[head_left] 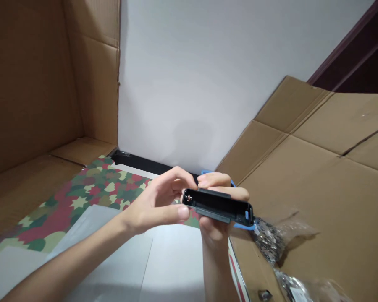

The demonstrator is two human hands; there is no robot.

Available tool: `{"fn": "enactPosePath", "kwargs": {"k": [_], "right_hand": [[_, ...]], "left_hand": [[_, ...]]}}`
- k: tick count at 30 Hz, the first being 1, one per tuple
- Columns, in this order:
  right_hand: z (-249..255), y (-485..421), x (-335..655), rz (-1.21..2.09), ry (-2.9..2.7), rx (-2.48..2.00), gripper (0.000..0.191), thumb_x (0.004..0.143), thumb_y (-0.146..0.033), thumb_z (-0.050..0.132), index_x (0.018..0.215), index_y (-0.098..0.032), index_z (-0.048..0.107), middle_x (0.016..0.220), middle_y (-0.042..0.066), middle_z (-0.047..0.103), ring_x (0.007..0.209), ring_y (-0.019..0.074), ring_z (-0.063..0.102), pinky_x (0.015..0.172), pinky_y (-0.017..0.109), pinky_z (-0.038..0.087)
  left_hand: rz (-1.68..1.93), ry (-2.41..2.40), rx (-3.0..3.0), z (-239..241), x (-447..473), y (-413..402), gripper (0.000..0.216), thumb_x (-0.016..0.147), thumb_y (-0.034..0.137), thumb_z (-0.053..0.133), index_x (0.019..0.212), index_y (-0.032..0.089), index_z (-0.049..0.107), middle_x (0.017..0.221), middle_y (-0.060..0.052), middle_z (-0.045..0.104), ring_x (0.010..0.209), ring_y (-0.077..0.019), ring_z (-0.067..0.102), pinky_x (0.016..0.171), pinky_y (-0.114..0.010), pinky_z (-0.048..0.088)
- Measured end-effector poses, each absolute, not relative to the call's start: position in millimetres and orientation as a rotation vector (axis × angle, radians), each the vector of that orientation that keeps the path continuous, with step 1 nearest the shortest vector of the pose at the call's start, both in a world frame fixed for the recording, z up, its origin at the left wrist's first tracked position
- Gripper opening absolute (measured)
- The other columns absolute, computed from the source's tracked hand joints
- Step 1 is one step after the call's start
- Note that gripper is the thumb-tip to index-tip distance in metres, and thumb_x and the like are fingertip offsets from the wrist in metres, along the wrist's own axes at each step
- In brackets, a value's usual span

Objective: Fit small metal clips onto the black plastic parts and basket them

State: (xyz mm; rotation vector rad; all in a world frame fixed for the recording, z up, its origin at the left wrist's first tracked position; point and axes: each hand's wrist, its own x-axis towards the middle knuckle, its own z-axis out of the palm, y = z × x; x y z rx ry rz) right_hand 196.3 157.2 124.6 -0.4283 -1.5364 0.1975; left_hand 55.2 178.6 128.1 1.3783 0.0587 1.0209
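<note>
Here we are, both hands up over the carton and working close together. The right hand [211, 230] cradles a black plastic battery holder [217, 206] from below, thumb under the body and fingers [214, 180] curled over its far wall, a firm closed grip. The left hand [154, 201] closes in on the holder's left end, with its fingers [176, 178] over the top and its thumb [183, 212] just underneath. The holder sits in mid-air, open trough facing up, above the left edge of the cardboard flap [305, 197].

Look at that metal spring contact [188, 198] at the left end, right beside the left fingertips: a slip there could bend it or knock it out of line. The grip looks the weak point, since the holder is slim and smooth, and a sideways twist could squirt it free. A blue tab [246, 226] pokes out at the right end, close to a clear plastic bag of small metal parts [267, 241], so a snag there is possible. That bag sits near the flap's left edge, and a careless elbow could send it over. Below the hands, a drop would land on the white sheet [173, 256] or the camouflage-patterned paper [97, 197].
</note>
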Motion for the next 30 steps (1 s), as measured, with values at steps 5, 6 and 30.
{"fn": "enactPosePath", "kwargs": {"k": [5, 6, 30], "right_hand": [[125.8, 173.0, 226.4, 0.411, -1.754, -0.504, 0.021, 0.082, -0.037, 0.064, 0.099, -0.03, 0.054, 0.094, 0.001, 0.056, 0.083, 0.0173, 0.057, 0.069, 0.033, 0.049], [126.7, 174.2, 232.4, 0.481, -1.721, -0.568, 0.014, 0.084, -0.033, 0.061, 0.096, -0.028, 0.055, 0.09, 0.0, 0.056, 0.08, 0.016, 0.056, 0.068, 0.032, 0.047], [141.1, 147.3, 199.2, 1.396, -1.53, -0.821, 0.014, 0.073, -0.029, 0.057, 0.079, -0.021, 0.046, 0.059, -0.004, 0.059, 0.056, 0.0129, 0.059, 0.053, 0.025, 0.046]], "left_hand": [[1.379, 0.257, 1.684, 136.4, 35.3, 177.5, 0.016, 0.081, 0.026, 0.07, 0.094, 0.022, 0.062, 0.077, 0.0, 0.057, 0.07, -0.0129, 0.052, 0.063, -0.025, 0.043], [1.431, 0.295, 1.755, 138.0, 31.6, 177.7, 0.016, 0.081, 0.024, 0.07, 0.095, 0.022, 0.062, 0.076, 0.0, 0.057, 0.069, -0.0128, 0.052, 0.064, -0.025, 0.043], [1.298, 0.409, 2.487, 144.4, 27.0, 175.8, 0.013, 0.085, 0.016, 0.06, 0.097, 0.023, 0.061, 0.083, -0.002, 0.055, 0.069, -0.015, 0.051, 0.069, -0.031, 0.042]]}}
